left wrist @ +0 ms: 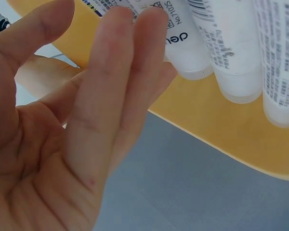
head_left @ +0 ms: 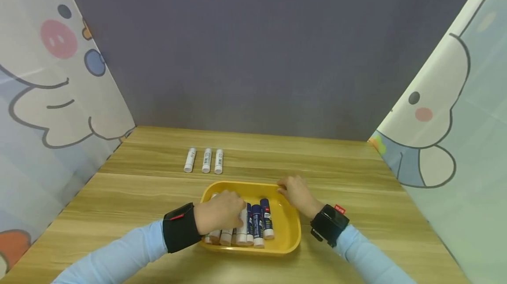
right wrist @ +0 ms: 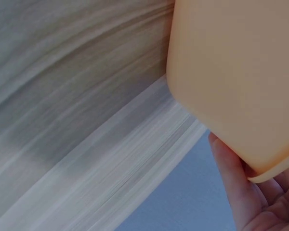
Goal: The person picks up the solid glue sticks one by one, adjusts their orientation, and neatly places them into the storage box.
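A yellow tray (head_left: pixel 287 226) stands on the table with several glue sticks lying in it. Blue-bodied glue sticks (head_left: pixel 257 226) are toward its middle, white glue sticks (left wrist: pixel 231 53) toward its left. My left hand (head_left: pixel 222 211) is over the white ones; in the left wrist view its fingers are extended, the thumb apart, fingertips by a white glue stick (left wrist: pixel 185 53) printed "deli". Some sticks are hidden under this hand. At the far right corner my right hand (head_left: pixel 298 193) grips the tray's rim, its fingers curled round the edge in the right wrist view.
Beyond the tray, three white glue sticks (head_left: pixel 207 160) lie side by side on the wooden table (head_left: pixel 336 165). A dark grey panel (head_left: pixel 253 55) closes off the back. Cartoon-printed curtains (head_left: pixel 443 99) hang along both sides.
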{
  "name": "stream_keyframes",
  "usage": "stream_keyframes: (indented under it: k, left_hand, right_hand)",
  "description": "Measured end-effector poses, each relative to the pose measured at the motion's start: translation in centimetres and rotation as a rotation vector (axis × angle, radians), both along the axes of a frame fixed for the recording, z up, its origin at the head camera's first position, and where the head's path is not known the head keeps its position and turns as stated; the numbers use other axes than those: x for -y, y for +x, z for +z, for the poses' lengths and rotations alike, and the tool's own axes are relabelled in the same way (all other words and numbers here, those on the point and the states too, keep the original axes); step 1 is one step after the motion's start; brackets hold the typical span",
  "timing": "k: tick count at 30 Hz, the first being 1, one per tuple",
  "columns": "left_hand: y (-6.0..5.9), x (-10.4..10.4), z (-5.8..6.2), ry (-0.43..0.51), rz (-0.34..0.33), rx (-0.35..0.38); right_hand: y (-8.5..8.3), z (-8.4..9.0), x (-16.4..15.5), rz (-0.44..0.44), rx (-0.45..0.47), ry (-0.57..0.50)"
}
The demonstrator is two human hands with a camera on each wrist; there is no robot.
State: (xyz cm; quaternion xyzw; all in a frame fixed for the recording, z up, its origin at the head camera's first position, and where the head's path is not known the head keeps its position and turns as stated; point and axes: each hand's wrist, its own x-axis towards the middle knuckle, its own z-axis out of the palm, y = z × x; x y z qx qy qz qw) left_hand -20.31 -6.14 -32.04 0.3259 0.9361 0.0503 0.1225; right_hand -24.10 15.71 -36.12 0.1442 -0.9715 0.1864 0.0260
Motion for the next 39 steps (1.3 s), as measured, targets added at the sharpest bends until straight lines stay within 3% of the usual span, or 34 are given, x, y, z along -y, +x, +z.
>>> stream_keyframes:
  k: [12, 19, 23, 27, 32, 34, 39]
  left_hand:
    - [0.4, 0.1, 0.0, -0.03, 0.024, 0.017]
    - [-0.2, 0.6, 1.0, 0.041, -0.003, -0.029]
    - [-0.9, 1.0, 2.0, 0.116, 0.051, -0.004]
    - [-1.6, 1.7, 3.3, 0.192, 0.124, 0.021]
    - [-3.1, 3.2, 4.5, 0.215, 0.165, -0.022]
    - [-4.0, 4.0, 4.7, 0.204, 0.168, -0.09]
    - [-6.8, 6.2, 4.3, 0.258, 0.214, -0.108]
  right_hand:
    - [0.4, -0.6, 0.0, -0.016, 0.026, 0.011]
    - [0.3, -0.6, 0.1, -0.013, -0.001, 0.002]
    - [0.3, -0.4, 0.1, -0.013, -0.001, 0.003]
    - [0.3, -0.3, 0.0, -0.009, 0.001, 0.009]
    - [0.2, -0.3, -0.1, -0.01, 0.003, 0.011]
    - [0.1, -0.2, -0.1, -0.015, 0.011, 0.015]
    - [0.1, 0.0, 0.0, -0.015, 0.013, 0.02]
